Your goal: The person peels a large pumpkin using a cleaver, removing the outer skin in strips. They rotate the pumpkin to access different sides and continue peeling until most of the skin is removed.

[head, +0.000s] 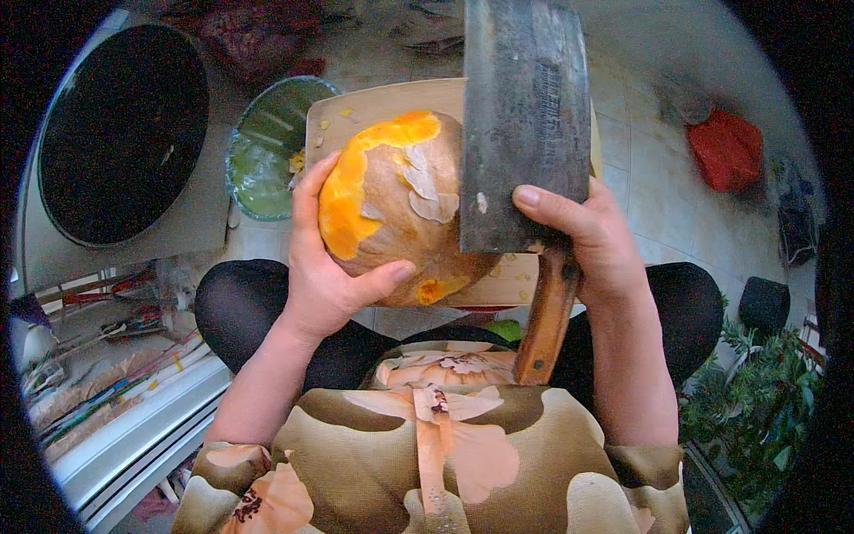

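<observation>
A partly peeled pumpkin rests on a wooden cutting board, with bright orange flesh bared along its left and upper side and thin peel flakes on its skin. My left hand grips the pumpkin from the left, thumb on the near side. In my right hand is a broad steel cleaver, held by the blade's lower end, thumb on the flat. Its wooden handle points toward me, and the blade covers the pumpkin's right part. Small peel bits lie on the board.
Behind the board's left side stands a green plastic-lined bin with scraps inside. A large round dark object is at far left, above shelves of clutter. A red bag lies on the tiled floor at right, with a leafy plant nearer.
</observation>
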A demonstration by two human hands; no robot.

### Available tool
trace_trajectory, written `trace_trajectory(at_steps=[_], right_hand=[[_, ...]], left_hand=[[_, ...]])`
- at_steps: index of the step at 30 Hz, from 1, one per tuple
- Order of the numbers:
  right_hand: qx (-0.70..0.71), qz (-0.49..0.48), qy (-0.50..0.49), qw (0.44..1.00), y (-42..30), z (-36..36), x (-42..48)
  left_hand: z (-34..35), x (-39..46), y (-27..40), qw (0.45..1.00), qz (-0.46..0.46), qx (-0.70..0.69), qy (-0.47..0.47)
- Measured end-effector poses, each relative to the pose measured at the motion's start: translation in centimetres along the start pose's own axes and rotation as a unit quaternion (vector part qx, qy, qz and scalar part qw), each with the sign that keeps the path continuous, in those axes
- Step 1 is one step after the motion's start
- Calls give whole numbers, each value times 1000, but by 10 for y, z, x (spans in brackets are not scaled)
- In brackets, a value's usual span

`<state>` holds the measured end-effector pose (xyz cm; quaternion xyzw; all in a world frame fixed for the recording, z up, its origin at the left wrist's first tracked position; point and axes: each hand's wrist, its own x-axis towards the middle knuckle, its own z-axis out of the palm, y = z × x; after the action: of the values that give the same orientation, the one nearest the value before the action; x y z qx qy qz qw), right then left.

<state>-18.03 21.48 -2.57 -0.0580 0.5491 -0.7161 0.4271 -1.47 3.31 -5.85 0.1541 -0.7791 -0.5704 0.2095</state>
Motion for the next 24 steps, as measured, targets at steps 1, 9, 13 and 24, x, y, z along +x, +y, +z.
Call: trace_trajectory(at_steps=[1, 9, 13, 24], right_hand=[[0, 18, -3, 1000, -1, -2, 1], [-21, 48, -12, 999, 0, -5, -1], [-17, 32, -13, 999, -1, -6, -2], [-27, 41, -10, 999, -1, -3, -1]], left_hand=[[-1, 0, 0, 1000, -7, 0, 0], [-2, -1, 2, 1000, 4, 11, -8], [1, -2, 4, 999, -10, -37, -17], [-2, -2, 3, 999, 12, 5, -33]])
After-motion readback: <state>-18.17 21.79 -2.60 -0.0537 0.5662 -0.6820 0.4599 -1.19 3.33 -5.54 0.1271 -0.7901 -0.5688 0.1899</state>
